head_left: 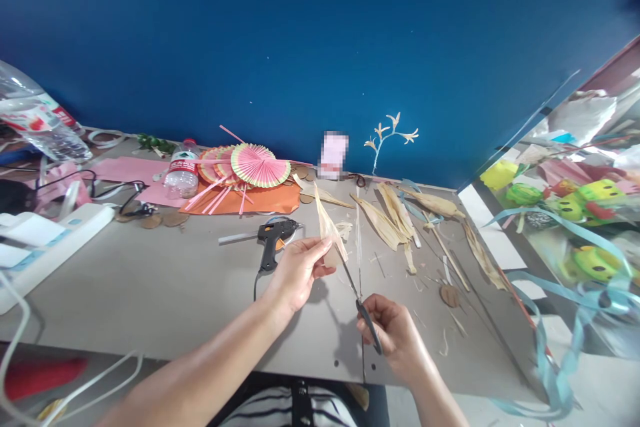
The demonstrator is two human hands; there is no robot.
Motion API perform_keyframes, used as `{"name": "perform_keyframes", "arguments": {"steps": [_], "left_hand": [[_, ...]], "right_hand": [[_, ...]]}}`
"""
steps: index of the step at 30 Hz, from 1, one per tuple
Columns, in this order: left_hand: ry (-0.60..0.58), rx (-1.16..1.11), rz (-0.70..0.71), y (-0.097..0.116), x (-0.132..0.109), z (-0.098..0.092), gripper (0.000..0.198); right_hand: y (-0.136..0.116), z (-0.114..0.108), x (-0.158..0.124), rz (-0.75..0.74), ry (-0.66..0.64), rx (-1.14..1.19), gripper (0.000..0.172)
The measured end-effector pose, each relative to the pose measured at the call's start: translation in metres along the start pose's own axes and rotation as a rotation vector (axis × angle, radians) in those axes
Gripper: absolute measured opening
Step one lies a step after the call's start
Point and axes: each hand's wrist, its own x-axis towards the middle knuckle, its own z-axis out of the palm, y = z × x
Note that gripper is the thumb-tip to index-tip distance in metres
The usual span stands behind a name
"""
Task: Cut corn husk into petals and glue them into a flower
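Left forearm [200, 367] slants up from lower left; right forearm [433, 380] rises from the bottom, right of centre. Left hand [300, 271] at frame centre, fingers pinched on a husk [327, 223], tip upward. Right hand [394, 331] lower, to the right, fingers clamped round the scissors [370, 327]; blades slant up-left to the husk's lower edge, gap unclear. Looks like trimming; next cut probably calls for a still husk and a small, controlled snip.
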Motion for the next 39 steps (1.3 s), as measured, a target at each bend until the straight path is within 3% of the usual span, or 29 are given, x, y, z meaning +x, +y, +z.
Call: {"name": "perform_keyframes", "arguments": {"steps": [27,39], "left_hand": [[-0.04,0.041,-0.034,0.001,-0.006,0.003,0.017],[-0.072,0.063,-0.028,-0.005,-0.006,0.0,0.018]], "right_hand": [[-0.003,0.003,-0.003,0.048,0.024,-0.011,0.033],[-0.012,0.008,-0.008,0.08,0.053,0.035,0.039]]}}
